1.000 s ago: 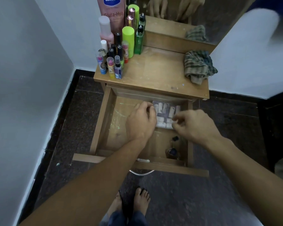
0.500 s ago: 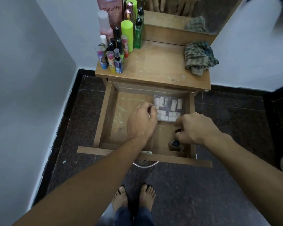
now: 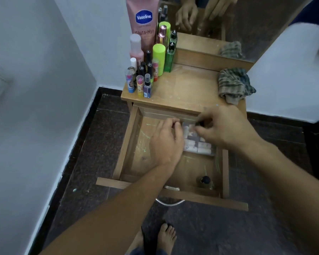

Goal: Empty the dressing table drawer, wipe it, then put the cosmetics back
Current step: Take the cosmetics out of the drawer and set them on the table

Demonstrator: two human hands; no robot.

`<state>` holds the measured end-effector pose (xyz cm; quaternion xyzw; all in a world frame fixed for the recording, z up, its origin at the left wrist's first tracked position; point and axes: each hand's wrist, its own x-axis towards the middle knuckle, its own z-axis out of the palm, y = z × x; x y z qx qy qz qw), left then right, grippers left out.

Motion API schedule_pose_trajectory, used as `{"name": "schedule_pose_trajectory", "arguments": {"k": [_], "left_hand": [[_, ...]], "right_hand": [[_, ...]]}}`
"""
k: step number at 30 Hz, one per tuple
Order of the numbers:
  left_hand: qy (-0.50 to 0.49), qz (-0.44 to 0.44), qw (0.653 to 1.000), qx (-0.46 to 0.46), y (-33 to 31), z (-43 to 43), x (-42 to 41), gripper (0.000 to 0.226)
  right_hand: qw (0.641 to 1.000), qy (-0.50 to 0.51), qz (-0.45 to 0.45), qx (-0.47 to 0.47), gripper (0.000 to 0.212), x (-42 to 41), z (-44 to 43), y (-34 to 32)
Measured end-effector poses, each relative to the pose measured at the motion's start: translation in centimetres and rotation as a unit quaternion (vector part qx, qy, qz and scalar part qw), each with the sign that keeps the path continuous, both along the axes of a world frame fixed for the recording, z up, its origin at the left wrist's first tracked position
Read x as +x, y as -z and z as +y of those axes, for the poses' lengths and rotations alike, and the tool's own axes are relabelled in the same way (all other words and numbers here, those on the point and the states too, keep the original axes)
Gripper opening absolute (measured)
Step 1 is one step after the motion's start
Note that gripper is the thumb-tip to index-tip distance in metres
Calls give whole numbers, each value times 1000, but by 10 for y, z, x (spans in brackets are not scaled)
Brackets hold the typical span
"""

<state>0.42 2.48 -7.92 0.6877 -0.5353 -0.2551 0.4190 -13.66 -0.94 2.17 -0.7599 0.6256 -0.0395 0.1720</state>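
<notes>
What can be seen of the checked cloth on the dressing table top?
The checked cloth is soft woven fabric in dull green, brown and dark stripes, crumpled into a loose heap. It lies on the wooden table top at its right rear, near the right edge and below the mirror, which shows its reflection. Only the table top touches it: the left hand and right hand are over the open drawer, and the bottles stand apart at the left rear.
</notes>
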Motion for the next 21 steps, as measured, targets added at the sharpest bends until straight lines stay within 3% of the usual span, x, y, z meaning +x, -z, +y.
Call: {"name": "schedule_pose_trajectory", "arguments": {"k": [5,21], "left_hand": [[-38,28,998,-35,-15,-21,-3,18],[-73,16,996,-47,15,-42,29,18]], "right_hand": [[991,25,-82,-106,14,42,-62,-31],[984,124,-61,-116,14,93,-159,-3]]}}
